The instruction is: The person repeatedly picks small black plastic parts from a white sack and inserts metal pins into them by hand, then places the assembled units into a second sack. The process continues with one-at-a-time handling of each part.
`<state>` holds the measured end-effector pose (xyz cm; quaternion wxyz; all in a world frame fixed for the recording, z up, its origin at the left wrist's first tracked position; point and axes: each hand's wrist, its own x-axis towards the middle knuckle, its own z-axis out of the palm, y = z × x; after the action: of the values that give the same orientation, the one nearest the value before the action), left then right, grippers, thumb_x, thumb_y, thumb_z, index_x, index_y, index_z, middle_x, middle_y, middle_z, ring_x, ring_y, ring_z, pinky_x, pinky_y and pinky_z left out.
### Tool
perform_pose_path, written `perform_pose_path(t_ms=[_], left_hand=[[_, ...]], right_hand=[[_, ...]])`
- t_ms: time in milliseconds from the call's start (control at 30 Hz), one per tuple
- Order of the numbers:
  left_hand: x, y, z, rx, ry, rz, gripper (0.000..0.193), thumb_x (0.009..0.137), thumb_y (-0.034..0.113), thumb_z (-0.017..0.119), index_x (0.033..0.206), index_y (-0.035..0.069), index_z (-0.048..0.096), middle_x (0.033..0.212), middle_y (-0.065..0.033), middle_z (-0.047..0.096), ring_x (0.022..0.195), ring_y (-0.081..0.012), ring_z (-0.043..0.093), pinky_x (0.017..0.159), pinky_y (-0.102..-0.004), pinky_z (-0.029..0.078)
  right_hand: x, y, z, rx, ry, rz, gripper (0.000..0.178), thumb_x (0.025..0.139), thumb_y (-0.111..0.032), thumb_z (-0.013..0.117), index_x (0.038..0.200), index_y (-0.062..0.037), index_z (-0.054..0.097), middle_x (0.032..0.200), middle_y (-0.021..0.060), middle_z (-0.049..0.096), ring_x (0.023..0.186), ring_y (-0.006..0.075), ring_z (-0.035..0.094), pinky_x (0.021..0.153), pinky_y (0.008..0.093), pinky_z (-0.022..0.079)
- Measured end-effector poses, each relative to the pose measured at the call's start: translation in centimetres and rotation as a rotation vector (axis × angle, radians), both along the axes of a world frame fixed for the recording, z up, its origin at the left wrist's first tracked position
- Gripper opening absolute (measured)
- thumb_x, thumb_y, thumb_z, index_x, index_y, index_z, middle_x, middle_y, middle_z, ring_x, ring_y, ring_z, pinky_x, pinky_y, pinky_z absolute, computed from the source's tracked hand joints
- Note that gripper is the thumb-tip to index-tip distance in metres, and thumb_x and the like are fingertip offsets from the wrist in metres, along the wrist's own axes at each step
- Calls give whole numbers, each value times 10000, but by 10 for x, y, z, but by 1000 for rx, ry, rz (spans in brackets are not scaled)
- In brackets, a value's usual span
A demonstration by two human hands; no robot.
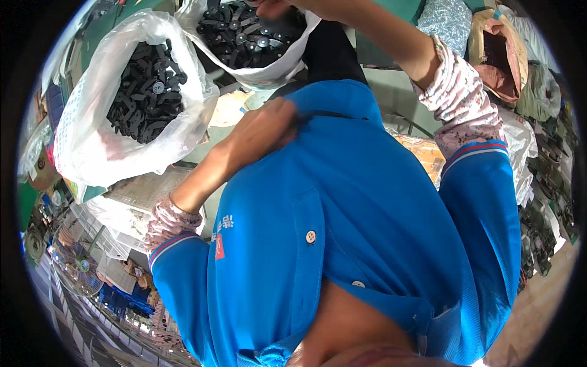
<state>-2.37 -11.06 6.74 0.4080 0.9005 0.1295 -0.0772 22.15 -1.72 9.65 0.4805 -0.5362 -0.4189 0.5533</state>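
Wears a blue shirt (379,196) with buttons down the front and pink patterned cuffs (461,92) below its sleeves. Rests the left hand (266,131) at the waist, against the shirt, fingers bent inward and blurred; cannot tell whether closed on anything. Just beyond to the left, a white plastic bag (79,131) with a wide-open mouth, holding many small black parts (140,98). Farther ahead, past the dark trousers (333,52), a second white bag (266,76) with more black pieces (229,40) inside. Extends the right hand (273,7) over these, cut by the upper edge; cannot tell whether gripping a piece or touching the heap. Toward the far right, a crumpled clear bag (443,27) near an open tan sack (518,58).
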Motion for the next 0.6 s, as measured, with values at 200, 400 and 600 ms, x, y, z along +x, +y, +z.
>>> perform_pose_path(t_ms=[200,400,600], left_hand=[[5,-2,-2,173,-118,11,193,803,133,590,883,18,457,827,-137,502,783,-315,574,575,-402,518],[10,3,-12,181,-144,117,166,775,92,597,858,17,475,781,-137,500,679,-316,571,554,-390,490],[-5,0,-22,369,-281,174,173,746,80,601,887,59,503,769,-116,490,619,-276,554,508,-375,462]], right_hand=[[-7,4,5,-131,74,-3,164,896,-136,569,860,23,557,685,111,628,529,164,603,442,288,493],[0,-54,-16,-127,-277,156,307,903,-324,581,835,-26,602,666,85,623,547,157,624,539,269,528],[38,-225,-16,-469,-444,578,133,846,-112,605,780,0,578,639,91,608,546,155,610,497,295,496]])
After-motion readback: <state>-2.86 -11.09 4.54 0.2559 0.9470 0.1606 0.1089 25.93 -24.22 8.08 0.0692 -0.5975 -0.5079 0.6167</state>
